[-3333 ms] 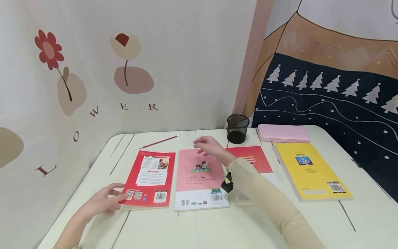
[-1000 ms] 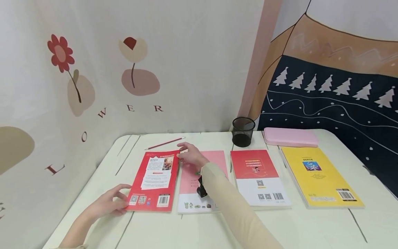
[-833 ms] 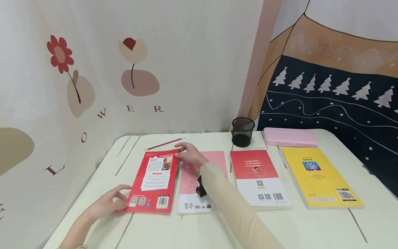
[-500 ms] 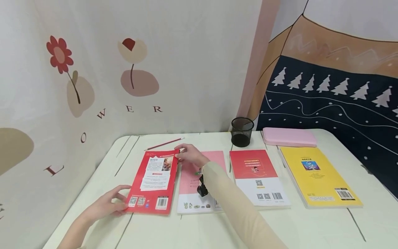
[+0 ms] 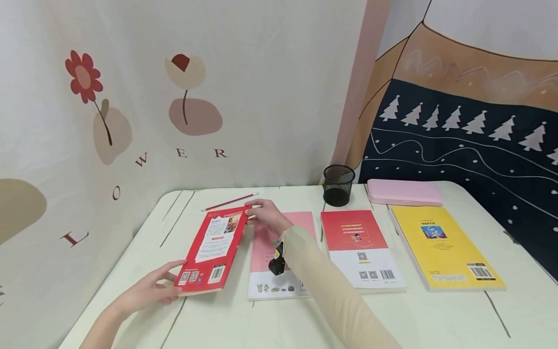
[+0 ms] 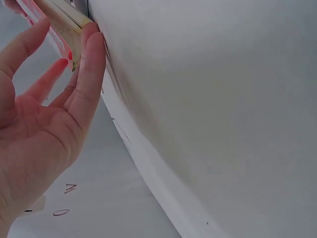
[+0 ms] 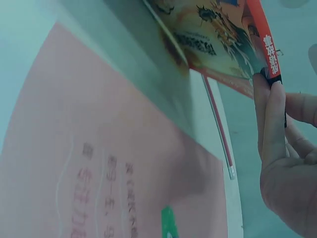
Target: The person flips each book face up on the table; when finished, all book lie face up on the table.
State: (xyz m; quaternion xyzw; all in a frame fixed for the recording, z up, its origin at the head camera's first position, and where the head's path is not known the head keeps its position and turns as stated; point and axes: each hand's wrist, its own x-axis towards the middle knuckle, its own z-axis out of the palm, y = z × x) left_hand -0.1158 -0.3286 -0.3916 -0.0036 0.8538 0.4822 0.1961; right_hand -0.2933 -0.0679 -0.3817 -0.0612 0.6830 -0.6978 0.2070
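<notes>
A red paperback book point(image 5: 213, 242) is tilted up off the white table at the left, its right side the higher one. My right hand point(image 5: 268, 215) pinches its top right corner. Seen from the right wrist, the thumb and fingers of that hand point(image 7: 287, 144) grip the red spine, and the illustrated underside of the book point(image 7: 218, 34) shows. At the lower left corner my left hand point(image 5: 146, 291) holds the book; in the left wrist view its fingers point(image 6: 89, 74) lie along the page edges. A pink and white book point(image 5: 263, 257) lies beside it, partly hidden by my right arm.
A red and white book point(image 5: 359, 252) and a yellow book point(image 5: 444, 247) lie in a row to the right. Behind stand a black mesh pen cup point(image 5: 337, 186) and a pink pencil case point(image 5: 404, 192). A pencil point(image 5: 228, 201) lies past the red book.
My right hand has moved left from over the pink book to the red book's corner. The red book's right side has risen off the table and the book now tilts; my left hand stays at its corner.
</notes>
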